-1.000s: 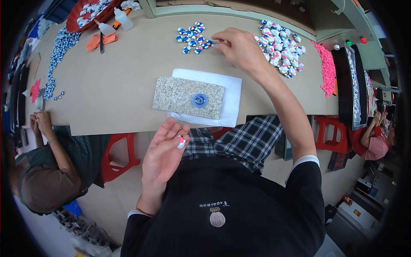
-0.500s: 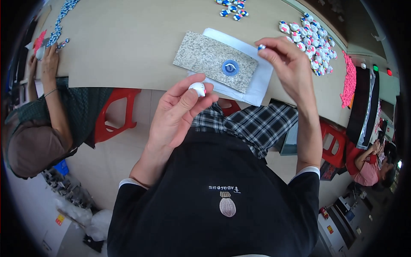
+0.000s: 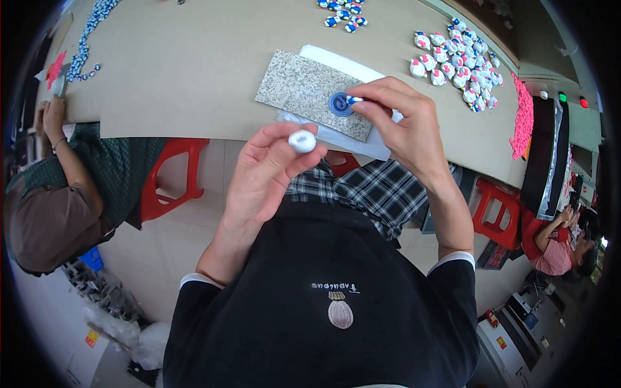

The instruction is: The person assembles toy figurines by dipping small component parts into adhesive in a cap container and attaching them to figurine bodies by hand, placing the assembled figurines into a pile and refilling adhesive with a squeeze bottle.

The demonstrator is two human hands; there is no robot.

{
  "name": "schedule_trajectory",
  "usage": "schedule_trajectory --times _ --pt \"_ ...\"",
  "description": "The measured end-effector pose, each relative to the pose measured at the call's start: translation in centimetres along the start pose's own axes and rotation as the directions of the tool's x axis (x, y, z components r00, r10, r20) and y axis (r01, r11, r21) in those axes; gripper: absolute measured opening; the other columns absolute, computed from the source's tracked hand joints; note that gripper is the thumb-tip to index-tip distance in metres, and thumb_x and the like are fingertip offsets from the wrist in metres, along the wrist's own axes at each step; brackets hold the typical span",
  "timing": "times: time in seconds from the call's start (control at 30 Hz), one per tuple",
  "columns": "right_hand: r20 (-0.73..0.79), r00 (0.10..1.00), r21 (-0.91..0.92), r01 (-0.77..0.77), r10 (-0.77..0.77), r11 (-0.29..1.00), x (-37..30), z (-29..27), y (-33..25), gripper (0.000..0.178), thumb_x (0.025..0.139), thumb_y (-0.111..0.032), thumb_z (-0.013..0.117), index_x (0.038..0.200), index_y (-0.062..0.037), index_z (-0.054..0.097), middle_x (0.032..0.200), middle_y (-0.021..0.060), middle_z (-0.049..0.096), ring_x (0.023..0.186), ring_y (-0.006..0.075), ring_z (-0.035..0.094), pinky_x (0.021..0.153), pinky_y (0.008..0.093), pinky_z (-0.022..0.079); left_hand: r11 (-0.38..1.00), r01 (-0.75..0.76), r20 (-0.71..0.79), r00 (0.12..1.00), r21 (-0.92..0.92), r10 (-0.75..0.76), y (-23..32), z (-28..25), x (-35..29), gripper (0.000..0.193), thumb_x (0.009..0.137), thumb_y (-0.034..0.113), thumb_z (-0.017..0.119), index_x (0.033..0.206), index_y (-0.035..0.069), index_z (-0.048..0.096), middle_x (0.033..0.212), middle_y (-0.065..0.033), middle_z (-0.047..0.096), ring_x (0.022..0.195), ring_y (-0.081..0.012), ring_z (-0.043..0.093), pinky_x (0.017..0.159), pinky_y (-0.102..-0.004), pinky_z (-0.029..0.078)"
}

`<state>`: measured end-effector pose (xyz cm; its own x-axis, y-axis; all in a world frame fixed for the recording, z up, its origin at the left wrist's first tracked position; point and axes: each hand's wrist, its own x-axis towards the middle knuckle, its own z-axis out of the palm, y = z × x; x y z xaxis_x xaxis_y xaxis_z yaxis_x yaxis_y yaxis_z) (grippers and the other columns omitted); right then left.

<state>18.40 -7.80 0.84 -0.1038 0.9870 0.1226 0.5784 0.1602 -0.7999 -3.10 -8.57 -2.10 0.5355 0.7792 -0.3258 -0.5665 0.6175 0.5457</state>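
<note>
At a beige worktable [image 3: 181,77], two bare hands are holding small parts around a granite slab [image 3: 294,84].
The speckled slab is lying over a white sheet [image 3: 323,55] and bearing a round blue dish [image 3: 341,103]; small white figurines [image 3: 459,64] are lying farther right near pink pieces [image 3: 522,119], while a co-worker [image 3: 58,220] is sitting at the left beside a red stool [image 3: 174,181]. The left hand [image 3: 265,161] is pinching a white figurine head [image 3: 302,142] by the near edge, its hollow showing; the right hand [image 3: 407,119] is narrowly gripping a tiny blue-and-white piece [image 3: 353,100] at the dish's rim, perhaps touching it.
</note>
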Motion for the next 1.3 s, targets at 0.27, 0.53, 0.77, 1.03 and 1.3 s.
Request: schedule_trajectory --times 0.27,0.53,0.77,1.03,1.3 --pt "0.123 0.93 0.738 -0.32 0.347 0.594 -1.6 -0.8 0.4 0.023 0.083 -0.008 0.062 0.103 0.0034 0.061 0.08 0.0053 0.059 0.068 0.0082 0.05 0.059 0.0209 0.039 0.998 -0.041 -0.043 0.998 0.044 0.043 0.4 2.3 1.6 0.024 0.09 0.015 0.051 0.107 -0.001 0.055 0.108 -0.0151 0.058 0.106 -0.0269 0.056 0.091 -0.0353 0.047" --pt "0.148 0.948 0.906 -0.244 0.281 0.346 -2.9 0.1 -0.9 0.021 0.083 -0.006 0.061 0.103 0.0023 0.061 0.082 0.0046 0.062 0.062 0.0051 0.046 0.056 0.0181 0.038 0.991 -0.091 0.048 0.994 -0.101 0.096 -0.9 2.8 2.4 0.019 0.088 0.01 0.054 0.105 0.002 0.057 0.103 -0.0101 0.06 0.094 -0.0194 0.059 0.084 -0.0303 0.048" --pt "0.141 0.932 0.821 -0.299 0.334 0.488 -3.1 0.8 -0.8 0.021 0.085 -0.009 0.061 0.104 0.0002 0.061 0.072 0.0019 0.062 0.056 0.0012 0.046 0.043 0.0172 0.031 0.987 -0.16 0.03 0.987 -0.012 0.161 -1.7 3.0 2.6 0.017 0.086 0.004 0.055 0.103 0.001 0.059 0.1 -0.0093 0.061 0.093 -0.0172 0.059 0.084 -0.0309 0.049" --pt "-0.1 0.971 0.701 -0.085 0.216 0.708 -3.0 1.5 -1.5 0.013 0.08 0.0 0.062 0.092 0.0031 0.065 0.089 0.0081 0.061 0.078 0.0102 0.058 0.066 0.0207 0.046 0.953 -0.24 0.034 0.971 0.184 0.238 -2.0 2.8 2.7 0.021 0.079 -0.004 0.061 0.101 -0.002 0.061 0.096 -0.0109 0.062 0.088 -0.0158 0.06 0.079 -0.0262 0.05" --pt "-0.203 0.964 0.763 0.045 0.173 0.644 -3.4 1.5 -1.0 0.015 0.078 0.005 0.061 0.093 0.0026 0.065 0.092 0.0094 0.061 0.086 0.0136 0.058 0.075 0.0235 0.047 0.876 -0.321 0.095 0.947 0.359 0.308 -1.1 4.3 3.3 0.021 0.078 -0.008 0.061 0.098 -0.003 0.062 0.092 -0.0092 0.063 0.085 -0.0145 0.06 0.076 -0.0244 0.05"
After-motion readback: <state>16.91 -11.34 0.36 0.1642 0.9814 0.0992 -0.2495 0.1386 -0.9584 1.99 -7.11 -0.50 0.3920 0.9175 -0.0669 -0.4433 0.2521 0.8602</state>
